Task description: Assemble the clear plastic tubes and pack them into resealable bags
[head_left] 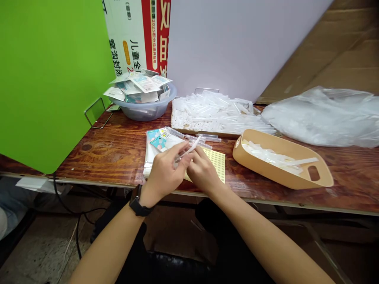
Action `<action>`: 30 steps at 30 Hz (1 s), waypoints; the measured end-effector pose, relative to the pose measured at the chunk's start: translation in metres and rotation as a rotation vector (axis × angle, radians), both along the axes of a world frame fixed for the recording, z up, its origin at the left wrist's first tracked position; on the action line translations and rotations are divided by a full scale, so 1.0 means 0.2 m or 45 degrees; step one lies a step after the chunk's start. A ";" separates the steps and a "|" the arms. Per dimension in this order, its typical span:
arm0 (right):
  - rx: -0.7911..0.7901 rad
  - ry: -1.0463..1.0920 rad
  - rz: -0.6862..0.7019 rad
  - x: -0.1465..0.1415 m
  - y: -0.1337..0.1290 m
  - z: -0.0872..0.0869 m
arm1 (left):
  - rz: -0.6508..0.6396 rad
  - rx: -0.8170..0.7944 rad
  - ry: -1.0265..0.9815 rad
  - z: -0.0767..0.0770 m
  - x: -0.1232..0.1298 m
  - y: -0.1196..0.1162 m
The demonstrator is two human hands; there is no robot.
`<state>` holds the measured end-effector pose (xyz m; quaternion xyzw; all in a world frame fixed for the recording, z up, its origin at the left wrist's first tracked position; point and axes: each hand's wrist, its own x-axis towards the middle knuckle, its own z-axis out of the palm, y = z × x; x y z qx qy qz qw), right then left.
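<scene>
Both your hands, left (pixel 168 170) and right (pixel 203 169), are pinching a slim translucent strip (pixel 192 146) above the yellow dotted sheet (pixel 217 161).

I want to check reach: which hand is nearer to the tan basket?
Right: the right hand is left of the tan basket; the left hand is beyond it, farther left.

You've 2 hands, L hand (pixel 167 169) & R hand (pixel 204 170), w/ 1 thin white strip (pixel 192 146) at the fingers & 1 watch (pixel 138 203) on the L wrist. Beyond them: 1 bowl (pixel 145 112) to the L, 1 shallow tray (pixel 204 133) straight ahead, 2 wire holders (pixel 99 114); to their R, 1 tan basket (pixel 266 169) & 1 plastic bag (pixel 322 116). Packets (pixel 145 83) in the bowl & tubes (pixel 213 110) in the tray overlap, no exact ct.
</scene>
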<state>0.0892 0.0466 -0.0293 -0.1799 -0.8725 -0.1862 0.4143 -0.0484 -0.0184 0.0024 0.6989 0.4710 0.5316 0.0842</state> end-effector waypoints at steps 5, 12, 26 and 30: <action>-0.065 0.111 0.042 0.05 -0.03 0.07 | 0.022 0.110 0.559 0.00 -0.18 0.04; -0.221 0.220 0.168 -0.02 -0.21 0.13 | 0.196 0.370 0.626 -0.08 -0.19 0.09; -0.531 0.202 0.244 0.03 -0.24 0.16 | 0.411 0.583 0.760 -0.02 -0.19 0.06; -0.547 0.102 0.230 0.04 -0.24 0.14 | 0.460 0.662 0.845 0.00 -0.16 0.04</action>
